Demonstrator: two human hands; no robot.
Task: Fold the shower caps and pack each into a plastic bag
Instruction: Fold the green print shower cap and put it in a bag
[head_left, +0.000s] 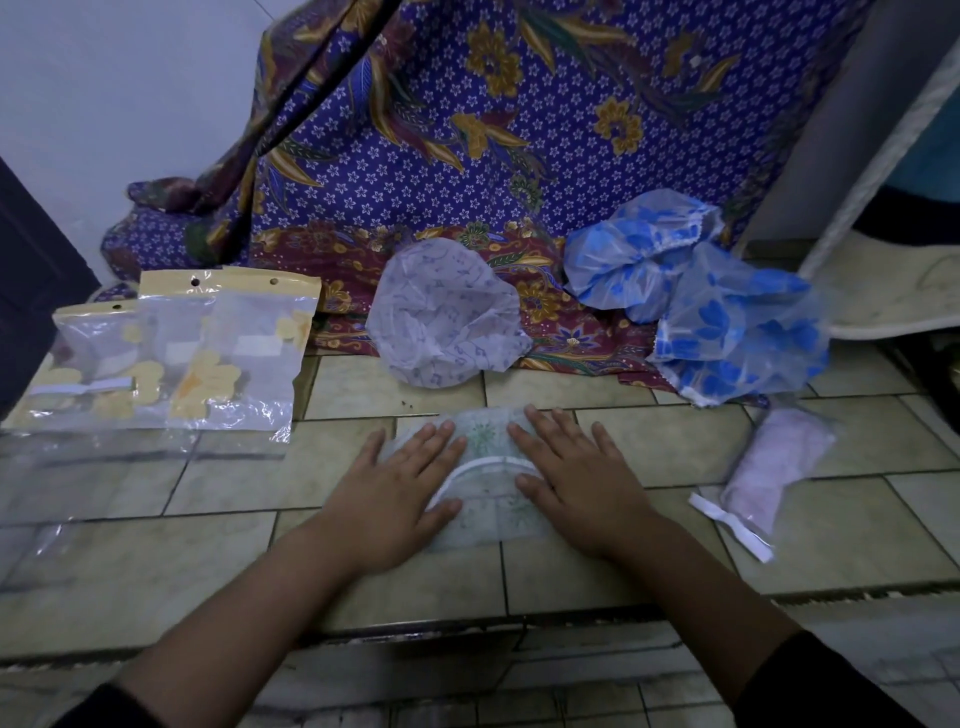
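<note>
Here, left hand (400, 486) and right hand (577, 486) press flat-fingered on the shower cap (487, 441). Palms hide its ends.

The tiled ledge (675, 441) in front of me carries everything. At its centre a green-print shower cap (485, 441) lies flattened on the tiles under my left hand (400, 493) and right hand (582, 488), fingers straight. At ten o'clock sits an overlapping stack of yellow-topped bags (228, 353), and at nine o'clock clear bags (104, 467) lie flat. A batik cloth (545, 312) spreads along the far edge. At twelve o'clock a lilac-print cap (441, 317) rests half on the cloth, half on tile. Blue-flowered caps (727, 312) are heaped at two o'clock. At three o'clock lies a bagged pink cap (779, 462).
</note>
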